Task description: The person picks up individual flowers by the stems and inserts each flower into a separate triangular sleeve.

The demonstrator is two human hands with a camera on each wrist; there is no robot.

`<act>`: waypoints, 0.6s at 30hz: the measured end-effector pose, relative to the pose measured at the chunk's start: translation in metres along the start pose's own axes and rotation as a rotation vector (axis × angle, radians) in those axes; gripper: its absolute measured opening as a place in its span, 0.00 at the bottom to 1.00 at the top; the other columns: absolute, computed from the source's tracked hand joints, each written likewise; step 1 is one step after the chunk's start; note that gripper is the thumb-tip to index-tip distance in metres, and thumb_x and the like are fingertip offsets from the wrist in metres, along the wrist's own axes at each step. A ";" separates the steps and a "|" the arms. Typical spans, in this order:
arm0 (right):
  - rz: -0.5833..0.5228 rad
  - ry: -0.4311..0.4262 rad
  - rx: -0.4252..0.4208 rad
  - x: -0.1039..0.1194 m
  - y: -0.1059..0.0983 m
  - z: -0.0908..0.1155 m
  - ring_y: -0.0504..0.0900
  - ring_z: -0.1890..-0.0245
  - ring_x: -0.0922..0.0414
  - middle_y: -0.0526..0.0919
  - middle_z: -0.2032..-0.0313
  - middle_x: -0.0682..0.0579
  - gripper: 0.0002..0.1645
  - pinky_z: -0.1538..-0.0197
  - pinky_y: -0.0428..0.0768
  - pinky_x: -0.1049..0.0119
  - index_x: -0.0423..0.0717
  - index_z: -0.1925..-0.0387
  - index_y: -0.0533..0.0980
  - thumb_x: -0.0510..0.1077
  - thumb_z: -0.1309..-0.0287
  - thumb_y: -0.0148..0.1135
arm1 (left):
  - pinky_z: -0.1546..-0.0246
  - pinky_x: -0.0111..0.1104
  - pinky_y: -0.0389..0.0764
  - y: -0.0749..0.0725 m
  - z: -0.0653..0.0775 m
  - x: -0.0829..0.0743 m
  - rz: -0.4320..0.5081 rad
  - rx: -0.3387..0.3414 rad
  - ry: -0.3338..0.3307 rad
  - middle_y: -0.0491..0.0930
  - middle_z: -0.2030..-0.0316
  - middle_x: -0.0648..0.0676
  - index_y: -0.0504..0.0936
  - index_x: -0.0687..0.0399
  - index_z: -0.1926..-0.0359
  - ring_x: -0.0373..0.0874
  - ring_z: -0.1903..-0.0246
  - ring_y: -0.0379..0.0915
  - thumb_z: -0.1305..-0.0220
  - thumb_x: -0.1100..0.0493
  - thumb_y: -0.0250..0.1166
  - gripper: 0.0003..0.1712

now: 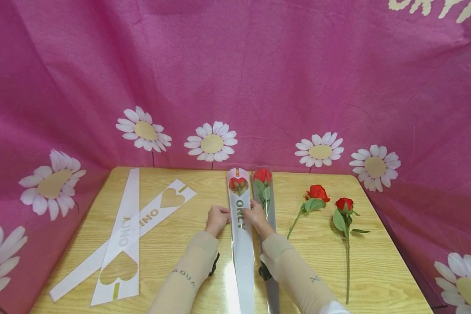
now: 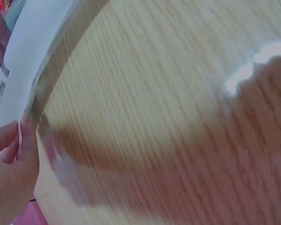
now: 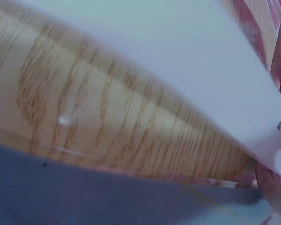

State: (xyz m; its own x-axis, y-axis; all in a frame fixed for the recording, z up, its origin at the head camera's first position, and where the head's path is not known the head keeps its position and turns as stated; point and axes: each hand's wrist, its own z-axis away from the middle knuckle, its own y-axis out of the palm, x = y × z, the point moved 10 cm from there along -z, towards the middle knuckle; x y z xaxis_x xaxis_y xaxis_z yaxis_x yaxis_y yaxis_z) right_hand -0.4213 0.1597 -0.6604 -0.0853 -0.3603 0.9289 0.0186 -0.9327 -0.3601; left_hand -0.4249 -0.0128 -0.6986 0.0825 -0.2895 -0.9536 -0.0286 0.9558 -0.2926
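Observation:
A white flower sleeve [image 1: 244, 257] printed "ONLY" lies lengthwise on the table, with a red rose [image 1: 238, 185] showing through its heart-shaped window. My left hand [image 1: 218, 219] pinches the sleeve's left edge between thumb and finger; the left wrist view shows this hand [image 2: 14, 154] close up. On the opposite edge, my right hand [image 1: 257, 217] grips the sleeve, its thumb side over the lettering. In the right wrist view, fingers of that hand [image 3: 274, 187] meet the paper edge, partly cut off by the frame. Just right of it, a second rose [image 1: 263, 176] lies in a clear, grey-backed sleeve [image 1: 272, 283], partly beneath my right forearm.
Two unwrapped roses lie at the right, one angled [image 1: 317, 192] and one straight [image 1: 344, 205]. At the left, two flat white sleeves with heart windows cross, one upright [image 1: 130, 196] and one slanted [image 1: 76, 274]. A pink daisy-printed cloth [image 1: 235, 65] surrounds the wooden table [image 1: 306, 266].

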 end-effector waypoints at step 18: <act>0.261 0.071 -0.068 0.043 -0.001 0.030 0.64 0.43 0.37 0.58 0.41 0.24 0.53 0.39 0.65 0.52 0.24 0.35 0.42 0.42 0.55 0.59 | 0.66 0.31 0.79 0.060 -0.073 0.118 -0.028 0.093 -0.010 0.83 0.71 0.48 0.85 0.54 0.62 0.39 0.67 0.78 0.58 0.66 0.67 0.16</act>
State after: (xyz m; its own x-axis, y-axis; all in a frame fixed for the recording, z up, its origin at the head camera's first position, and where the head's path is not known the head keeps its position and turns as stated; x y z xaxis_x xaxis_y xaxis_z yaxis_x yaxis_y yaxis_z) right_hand -0.3949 0.1447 -0.6174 -0.1564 -0.5842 0.7964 -0.0177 -0.8046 -0.5936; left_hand -0.4892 0.0065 -0.8337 0.0916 -0.3162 -0.9442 0.0666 0.9481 -0.3111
